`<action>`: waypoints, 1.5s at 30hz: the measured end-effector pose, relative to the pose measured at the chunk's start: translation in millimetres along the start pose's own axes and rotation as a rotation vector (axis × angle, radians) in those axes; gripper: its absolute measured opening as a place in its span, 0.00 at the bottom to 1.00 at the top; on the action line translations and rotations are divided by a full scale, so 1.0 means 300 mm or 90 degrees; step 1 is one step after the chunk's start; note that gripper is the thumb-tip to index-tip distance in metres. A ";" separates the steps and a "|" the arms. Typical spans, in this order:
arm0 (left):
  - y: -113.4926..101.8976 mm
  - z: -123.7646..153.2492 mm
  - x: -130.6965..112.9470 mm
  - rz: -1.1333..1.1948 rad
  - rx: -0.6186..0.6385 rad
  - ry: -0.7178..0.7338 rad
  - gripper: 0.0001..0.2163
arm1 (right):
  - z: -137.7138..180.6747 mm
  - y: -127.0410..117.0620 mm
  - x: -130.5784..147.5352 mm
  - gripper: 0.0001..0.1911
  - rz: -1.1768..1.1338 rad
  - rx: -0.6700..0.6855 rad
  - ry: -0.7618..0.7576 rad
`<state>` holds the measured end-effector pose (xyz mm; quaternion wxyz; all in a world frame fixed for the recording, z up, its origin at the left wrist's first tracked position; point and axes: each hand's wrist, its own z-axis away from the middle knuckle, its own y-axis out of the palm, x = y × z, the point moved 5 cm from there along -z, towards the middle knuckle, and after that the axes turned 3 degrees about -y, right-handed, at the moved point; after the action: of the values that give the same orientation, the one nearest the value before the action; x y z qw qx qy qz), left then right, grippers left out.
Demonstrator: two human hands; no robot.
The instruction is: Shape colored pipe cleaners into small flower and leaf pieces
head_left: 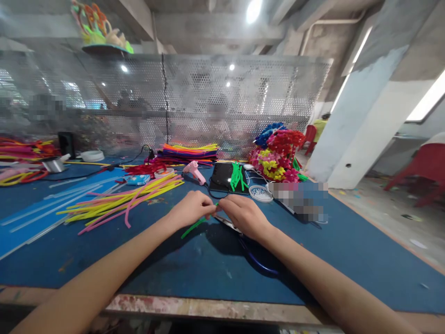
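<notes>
My left hand (pixel 193 206) is closed in a pinch on a green pipe cleaner (pixel 193 228), whose free end slants down to the left. Fingertips of my right hand (pixel 246 217) meet the left ones at the same pipe cleaner, closed around its upper end. Under my right hand shows a metal tool (pixel 227 224) with a curved dark blue handle (pixel 259 265), like pliers or scissors; whether the palm holds it or it lies on the table cannot be made out. Just beyond my hands, short green pipe cleaner pieces (pixel 238 176) lie on a black box (pixel 220 175).
Yellow and pink pipe cleaners (pixel 139 197) lie left, by clear sticks (pixel 62 197). A pink glue gun (pixel 195 172), a white dish of beads (pixel 260 194) and a pile of fuzzy flowers (pixel 278 155) stand behind. A perforated metal screen (pixel 194 102) closes the blue table's back.
</notes>
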<state>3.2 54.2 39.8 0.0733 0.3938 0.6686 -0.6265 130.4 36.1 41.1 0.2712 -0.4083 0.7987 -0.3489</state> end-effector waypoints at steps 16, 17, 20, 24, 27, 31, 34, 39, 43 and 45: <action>-0.016 -0.023 0.024 0.314 -0.031 -0.001 0.15 | 0.011 -0.018 -0.049 0.12 -0.095 -0.056 0.086; -0.015 -0.023 0.022 0.301 -0.026 0.015 0.16 | 0.013 -0.014 -0.050 0.12 -0.080 -0.044 0.081; -0.021 -0.023 0.012 0.234 -0.032 0.064 0.13 | 0.018 0.001 -0.049 0.11 -0.021 -0.010 0.056; -0.026 -0.013 0.004 0.139 -0.074 0.059 0.07 | 0.017 0.005 -0.034 0.11 0.031 -0.013 0.027; -0.032 0.002 -0.007 0.082 -0.128 0.030 0.07 | 0.012 -0.001 -0.016 0.12 0.061 -0.024 0.007; -0.027 0.008 -0.012 0.016 -0.144 0.000 0.04 | 0.007 -0.010 0.003 0.14 0.088 -0.037 -0.024; -0.010 -0.003 0.018 0.048 -0.099 -0.057 0.06 | 0.008 -0.010 0.006 0.14 0.096 -0.046 -0.045; -0.014 -0.013 0.047 0.061 -0.121 -0.069 0.10 | 0.011 -0.006 0.000 0.12 0.105 -0.051 -0.045; 0.010 -0.016 0.053 0.179 -0.016 -0.086 0.11 | 0.014 -0.002 0.003 0.12 0.090 -0.046 -0.044; 0.028 -0.014 0.068 0.297 0.054 -0.149 0.12 | 0.015 -0.001 0.003 0.12 0.080 -0.045 -0.040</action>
<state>-3.8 66.2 22.0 0.2760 0.4651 0.5196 -0.6614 133.3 33.6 38.3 0.3030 -0.3776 0.8257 -0.2896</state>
